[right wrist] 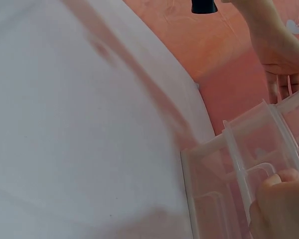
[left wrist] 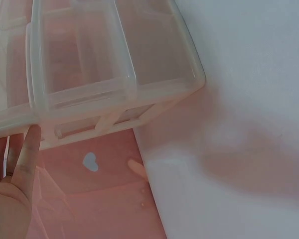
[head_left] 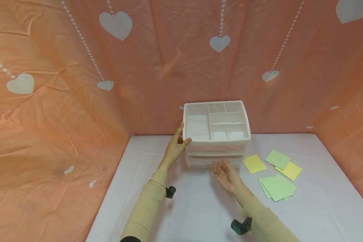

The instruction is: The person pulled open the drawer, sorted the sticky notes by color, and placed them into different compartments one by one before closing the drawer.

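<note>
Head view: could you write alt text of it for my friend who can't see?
A person's left hand touches the left side of a white plastic drawer box on a pale table, while the right hand is at its front. Green and yellow paper squares lie to the right; orange cloth with pale hearts hangs behind.

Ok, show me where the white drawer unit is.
In the head view, the drawer unit stands right of centre near the back of the table, the left hand touching its left side, a yellow paper to its right.
</note>
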`<state>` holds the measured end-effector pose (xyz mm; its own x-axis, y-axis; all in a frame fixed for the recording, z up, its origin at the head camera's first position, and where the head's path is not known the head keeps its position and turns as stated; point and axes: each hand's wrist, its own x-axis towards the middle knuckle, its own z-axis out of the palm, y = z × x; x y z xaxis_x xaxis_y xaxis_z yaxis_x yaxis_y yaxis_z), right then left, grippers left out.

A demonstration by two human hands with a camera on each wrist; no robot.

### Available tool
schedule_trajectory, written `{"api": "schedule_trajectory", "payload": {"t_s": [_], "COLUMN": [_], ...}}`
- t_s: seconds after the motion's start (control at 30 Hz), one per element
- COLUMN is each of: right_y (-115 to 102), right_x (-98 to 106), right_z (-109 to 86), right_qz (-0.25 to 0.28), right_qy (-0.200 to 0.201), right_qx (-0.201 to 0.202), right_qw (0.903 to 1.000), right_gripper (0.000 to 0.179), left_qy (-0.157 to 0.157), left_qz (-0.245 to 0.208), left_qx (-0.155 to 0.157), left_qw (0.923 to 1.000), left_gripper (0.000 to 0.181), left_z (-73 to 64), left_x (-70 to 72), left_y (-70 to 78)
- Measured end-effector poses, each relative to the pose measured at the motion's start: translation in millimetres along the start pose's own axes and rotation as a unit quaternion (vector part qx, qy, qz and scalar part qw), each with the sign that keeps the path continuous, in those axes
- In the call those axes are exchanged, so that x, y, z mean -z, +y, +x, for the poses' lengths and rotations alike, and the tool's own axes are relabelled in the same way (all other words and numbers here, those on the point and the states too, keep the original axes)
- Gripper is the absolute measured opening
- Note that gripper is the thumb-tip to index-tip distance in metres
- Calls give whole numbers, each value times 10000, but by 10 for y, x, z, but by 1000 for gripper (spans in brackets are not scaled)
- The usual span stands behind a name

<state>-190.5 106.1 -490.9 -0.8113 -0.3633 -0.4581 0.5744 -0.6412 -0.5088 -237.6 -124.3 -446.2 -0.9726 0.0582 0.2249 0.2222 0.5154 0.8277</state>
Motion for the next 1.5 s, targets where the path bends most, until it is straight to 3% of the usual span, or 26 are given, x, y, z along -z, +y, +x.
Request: {"api": "schedule_trajectory", "payload": {"t_s": [0.27,0.63,1.27,1.5], "right_y": [16,18,174,174], "right_x": [38,95,216,261], "right_z": [-74,-204,-428,-491], "right_qz": [-166,-868,-560,-532], "right_qy": [-83,-198,-361,-720], "right_qx": [-95,-243,-458,-567], "right_qw": [9998,9957,9967,9944], "right_gripper": [27,32,27,25], "left_qy": [-45,-30,-52,-29], "left_qz": [-49,-43,20,-12], "left_qx": [69,108,82,54], "left_qw": [10000,9999,10000,10000], "left_gripper": [71,71,71,71], "left_z": [-14,-11,-14,-2], "left_x": [-1,-1,1,-4], "left_y": [-8,12,1,18]}}
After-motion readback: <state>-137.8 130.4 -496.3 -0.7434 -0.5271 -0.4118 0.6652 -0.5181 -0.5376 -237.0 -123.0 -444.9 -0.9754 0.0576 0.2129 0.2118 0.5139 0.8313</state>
